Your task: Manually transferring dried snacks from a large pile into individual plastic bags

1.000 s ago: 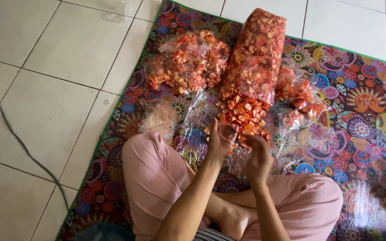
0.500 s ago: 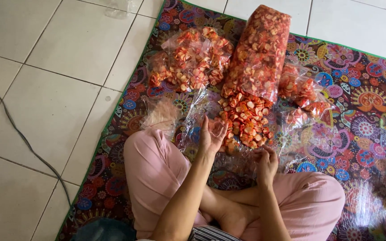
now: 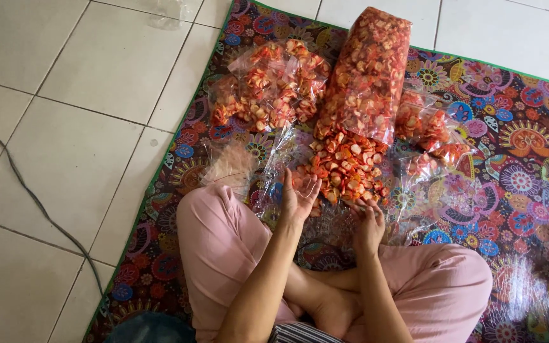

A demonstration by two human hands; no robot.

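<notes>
I sit cross-legged in pink trousers (image 3: 217, 241) on a patterned mat (image 3: 516, 171). A loose pile of orange-red chips (image 3: 344, 168) spills from a large clear bag of chips (image 3: 366, 70) lying just beyond it. My left hand (image 3: 298, 194) is palm up with fingers apart at the pile's near left edge, beside crumpled clear plastic (image 3: 274, 171). My right hand (image 3: 366, 222) rests at the pile's near edge with its fingers curled down onto the chips. Whether it grips any is hidden.
Small filled bags of chips (image 3: 268, 86) lie at the left of the big bag, with more (image 3: 424, 127) at its right. Empty clear bags (image 3: 230, 166) lie near my left knee. White floor tiles (image 3: 77, 127) and a dark cable (image 3: 27, 197) are at the left.
My hands were close together over the pile, then drew apart. The right hand pulled back toward my leg and has now reached forward to the pile's edge. The left hand stayed palm up.
</notes>
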